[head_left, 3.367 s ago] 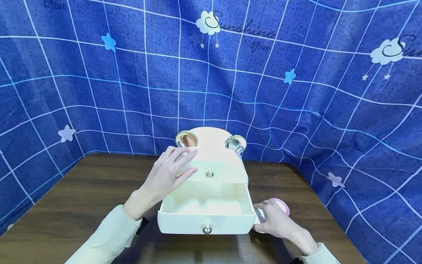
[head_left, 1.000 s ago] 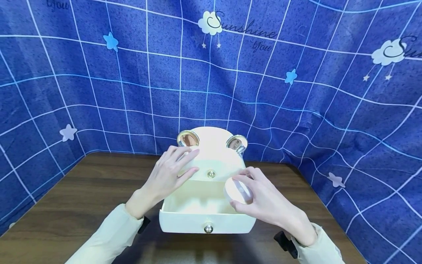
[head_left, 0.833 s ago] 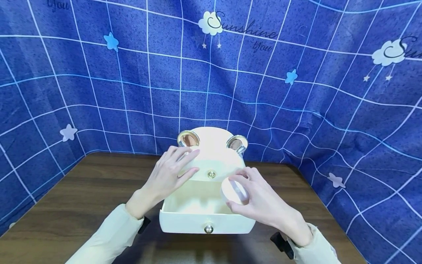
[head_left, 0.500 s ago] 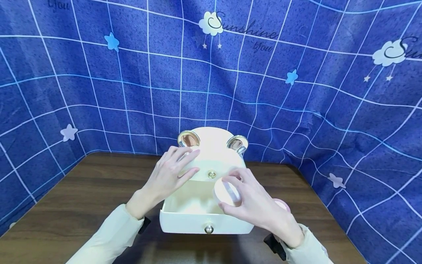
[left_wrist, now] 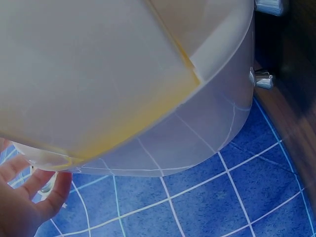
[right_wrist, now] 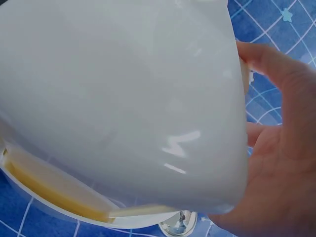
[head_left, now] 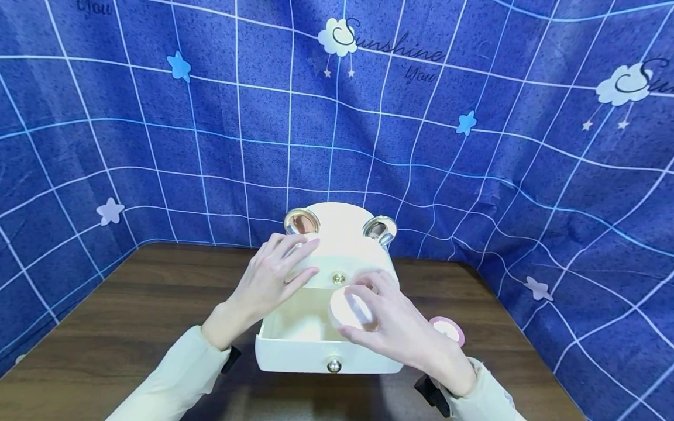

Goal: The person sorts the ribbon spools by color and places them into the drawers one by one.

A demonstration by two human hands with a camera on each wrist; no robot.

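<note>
A white storage box (head_left: 342,251) with an ear-like metallic disc at each side of its top stands on the table. Its lower drawer (head_left: 295,356) is pulled out. My left hand (head_left: 268,272) rests with loosely bent fingers at the box's upper left; its fingers (left_wrist: 61,192) reach the rim in the left wrist view. With thumb and fingers, my right hand (head_left: 395,318) pinches a round white powder puff (head_left: 344,310) with a pale satin band, over the drawer's right half. In the right wrist view a glossy white drawer surface (right_wrist: 123,98) hides most of the puff.
On the wooden table (head_left: 158,304), right of the box, lies a pink-rimmed round piece with a white middle (head_left: 447,330). Small metal knobs, such as the lower drawer knob (head_left: 334,365), stick out in front. A blue patterned cloth (head_left: 210,146) hangs behind and along the sides.
My right hand has lifted the puff from beside the drawer and carried it leftward over it. The pink-rimmed piece shows again behind the wrist. My left hand has stayed put.
</note>
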